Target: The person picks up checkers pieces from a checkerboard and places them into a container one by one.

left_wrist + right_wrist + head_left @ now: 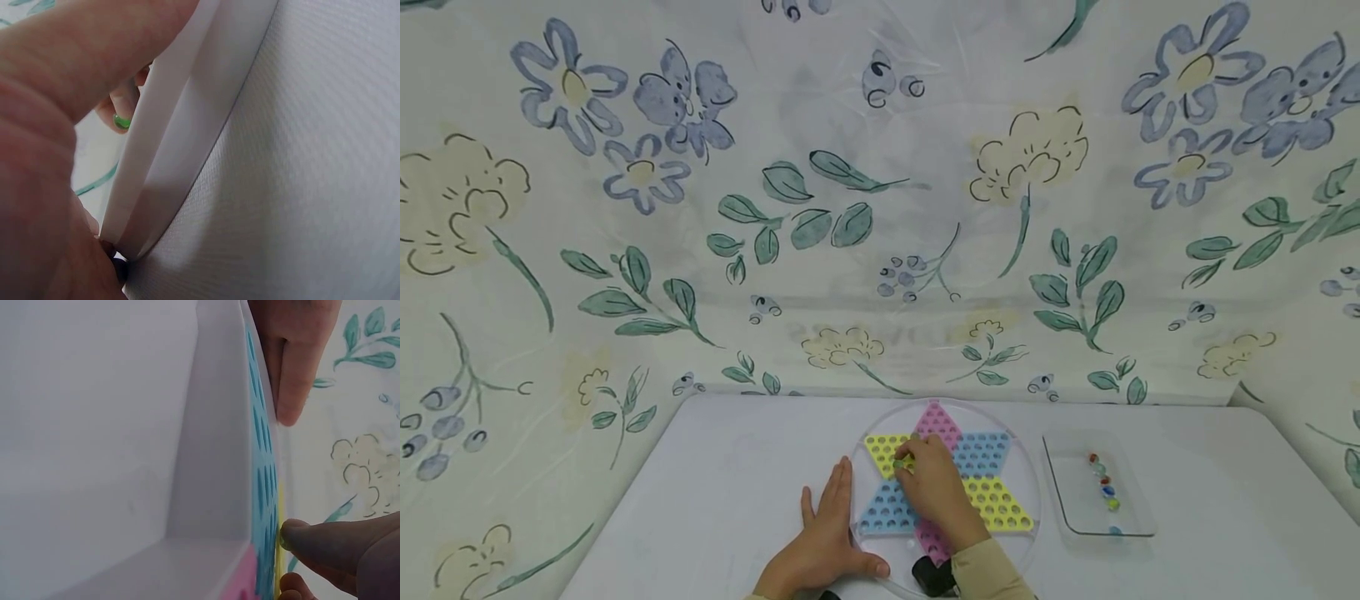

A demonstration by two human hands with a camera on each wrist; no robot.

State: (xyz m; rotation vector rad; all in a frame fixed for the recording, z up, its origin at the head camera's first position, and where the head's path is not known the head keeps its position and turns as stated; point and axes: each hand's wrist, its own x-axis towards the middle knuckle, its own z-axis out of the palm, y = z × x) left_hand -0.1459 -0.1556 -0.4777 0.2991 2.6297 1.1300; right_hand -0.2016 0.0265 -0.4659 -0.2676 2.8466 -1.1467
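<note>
A round clear Chinese checkers board [981,454] lies on the white table, its star made of pink, yellow and blue triangles full of holes. My right hand [936,483] is over the upper-left yellow triangle, pinching a green marble [122,122] between thumb and fingertip. In the right wrist view the same marble [285,539] is right at the board's surface, partly covered by the thumb. Along the board's left rim rests my left hand [823,533], fingers straight and thumb spread toward the front edge.
To the right of the board stands a clear rectangular tray [1067,512] with several coloured marbles [1105,481] in a loose line. A flower-printed cloth [925,225] hangs behind the table [722,467]. A black wrist camera [932,575] overlaps the board's front edge.
</note>
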